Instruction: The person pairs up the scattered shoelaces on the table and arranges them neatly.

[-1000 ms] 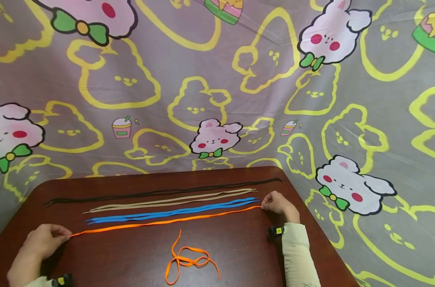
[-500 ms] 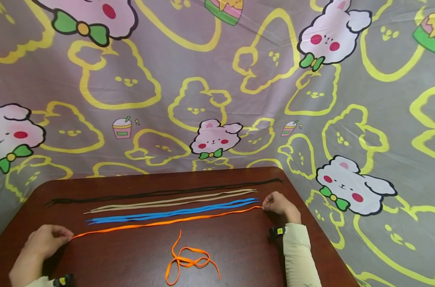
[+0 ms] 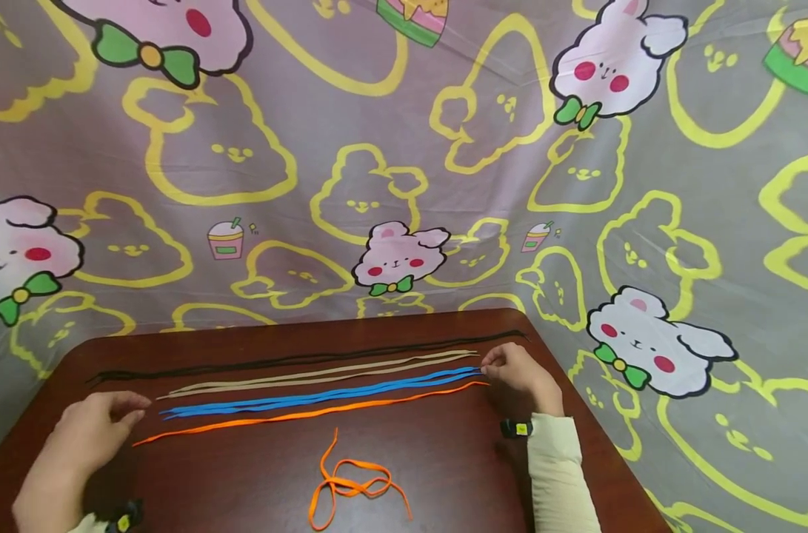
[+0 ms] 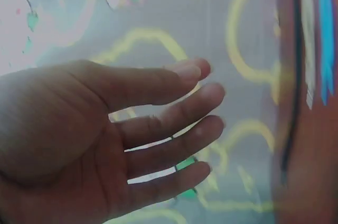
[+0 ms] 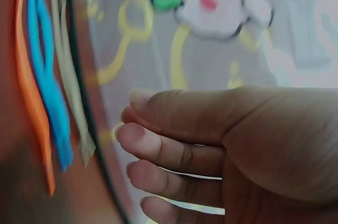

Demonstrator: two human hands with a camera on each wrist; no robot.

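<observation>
A flat orange shoelace [image 3: 297, 415] lies stretched out across the table in the head view, free of both hands. Just beyond it run blue shoelaces [image 3: 324, 388], then beige shoelaces [image 3: 324, 372] and black shoelaces [image 3: 270, 364]. My left hand [image 3: 87, 437] hovers off the left ends of the blue and beige laces, thumb and fingers apart. At the right ends, my right hand [image 3: 520, 376] is beside the blue tips. The right wrist view shows its fingers [image 5: 174, 150] loosely extended, with no lace between them. A second orange shoelace [image 3: 357, 485] lies loosely looped nearer the front.
The dark reddish-brown table [image 3: 244, 481] has rounded far corners. Behind it and along its right side hangs a grey cloth [image 3: 483, 259] printed with cartoon rabbits and yellow outlines. Each wrist wears a small black camera strap [image 3: 515, 428].
Both hands have let go of the stretched orange shoelace and moved away from its ends, toward the far side of the table. The laces lie nearly as before.
</observation>
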